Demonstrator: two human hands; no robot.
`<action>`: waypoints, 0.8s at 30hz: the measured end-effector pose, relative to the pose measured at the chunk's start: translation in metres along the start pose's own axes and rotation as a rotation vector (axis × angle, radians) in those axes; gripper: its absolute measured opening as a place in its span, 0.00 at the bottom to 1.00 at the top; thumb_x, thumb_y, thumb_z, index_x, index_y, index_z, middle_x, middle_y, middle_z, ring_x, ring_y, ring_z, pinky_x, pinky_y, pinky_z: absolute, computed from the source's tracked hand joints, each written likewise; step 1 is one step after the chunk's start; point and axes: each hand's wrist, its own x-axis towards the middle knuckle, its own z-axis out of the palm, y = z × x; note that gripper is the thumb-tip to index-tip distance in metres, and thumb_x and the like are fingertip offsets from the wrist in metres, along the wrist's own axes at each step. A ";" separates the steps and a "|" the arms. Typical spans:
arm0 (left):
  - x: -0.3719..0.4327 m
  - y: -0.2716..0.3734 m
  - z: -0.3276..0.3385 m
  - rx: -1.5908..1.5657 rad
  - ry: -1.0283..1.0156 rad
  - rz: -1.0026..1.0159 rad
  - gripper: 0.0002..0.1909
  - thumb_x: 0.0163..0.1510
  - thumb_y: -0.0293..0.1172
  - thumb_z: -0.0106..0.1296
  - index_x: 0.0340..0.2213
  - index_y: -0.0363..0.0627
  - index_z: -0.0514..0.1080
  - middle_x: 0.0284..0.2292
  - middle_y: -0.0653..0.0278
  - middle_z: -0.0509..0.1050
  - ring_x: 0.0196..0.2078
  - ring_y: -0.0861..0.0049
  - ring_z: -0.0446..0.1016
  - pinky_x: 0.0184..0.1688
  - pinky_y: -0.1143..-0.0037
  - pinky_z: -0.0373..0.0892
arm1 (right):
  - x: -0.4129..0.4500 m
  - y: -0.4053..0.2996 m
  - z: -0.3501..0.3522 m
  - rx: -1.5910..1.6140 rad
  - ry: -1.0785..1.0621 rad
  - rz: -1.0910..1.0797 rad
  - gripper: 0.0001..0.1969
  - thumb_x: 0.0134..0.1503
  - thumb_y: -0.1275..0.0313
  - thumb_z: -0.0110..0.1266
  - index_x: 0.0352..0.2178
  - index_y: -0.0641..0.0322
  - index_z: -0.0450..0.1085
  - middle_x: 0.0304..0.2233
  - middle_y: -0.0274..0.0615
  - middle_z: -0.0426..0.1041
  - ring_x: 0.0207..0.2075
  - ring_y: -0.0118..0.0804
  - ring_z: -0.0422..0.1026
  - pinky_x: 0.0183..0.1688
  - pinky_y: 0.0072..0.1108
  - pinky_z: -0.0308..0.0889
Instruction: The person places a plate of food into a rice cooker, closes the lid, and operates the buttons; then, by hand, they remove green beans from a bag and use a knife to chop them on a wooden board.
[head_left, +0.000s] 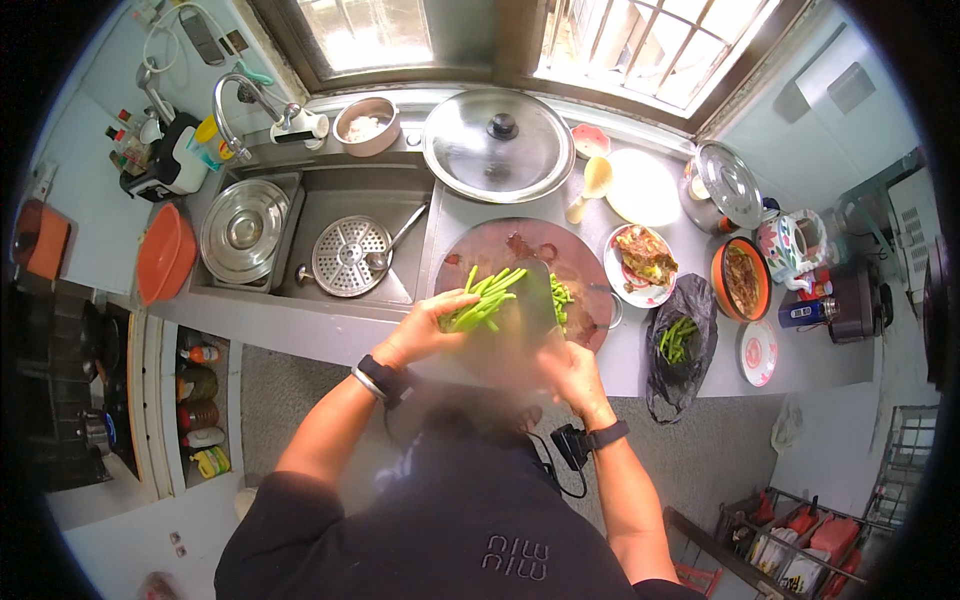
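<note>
My left hand (426, 328) holds a bunch of long green vegetable stems (491, 296) over the round wooden cutting board (480, 244). My right hand (579, 375) grips a cleaver, its handle lost in a blurred patch of the view. The broad dark cleaver blade (535, 296) stands close beside the tips of the stems. On the blade's right side, short cut green pieces (560, 300) lie on the board. Reddish wet marks show on the far part of the board.
Right of the board are a plate of cooked food (643, 264), a black plastic bag (686, 315) with green pods or stems, and an orange bowl (742, 279). A large lidded pan (495, 161) stands behind. The sink (307, 259) lies left, holding a perforated steamer plate (351, 256).
</note>
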 end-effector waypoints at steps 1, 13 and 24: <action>0.001 -0.003 0.001 0.180 0.001 0.109 0.31 0.44 0.19 0.60 0.53 0.44 0.71 0.52 0.58 0.72 0.52 0.73 0.72 0.54 0.75 0.68 | -0.001 -0.001 0.000 0.001 0.002 0.001 0.12 0.58 0.67 0.59 0.35 0.66 0.69 0.17 0.31 0.67 0.13 0.21 0.64 0.13 0.16 0.60; 0.001 -0.001 0.019 0.731 0.064 0.252 0.34 0.39 0.23 0.62 0.52 0.47 0.69 0.56 0.48 0.66 0.54 0.51 0.68 0.55 0.64 0.68 | -0.011 -0.018 0.012 -0.041 0.125 -0.016 0.13 0.57 0.68 0.59 0.34 0.68 0.68 0.18 0.31 0.67 0.14 0.21 0.65 0.13 0.16 0.61; 0.008 -0.026 0.014 0.680 0.126 0.428 0.28 0.44 0.29 0.65 0.49 0.45 0.72 0.56 0.52 0.68 0.57 0.54 0.67 0.58 0.64 0.67 | -0.005 -0.056 0.026 -0.481 0.273 -0.338 0.19 0.56 0.67 0.59 0.43 0.73 0.69 0.31 0.60 0.76 0.35 0.57 0.77 0.37 0.39 0.70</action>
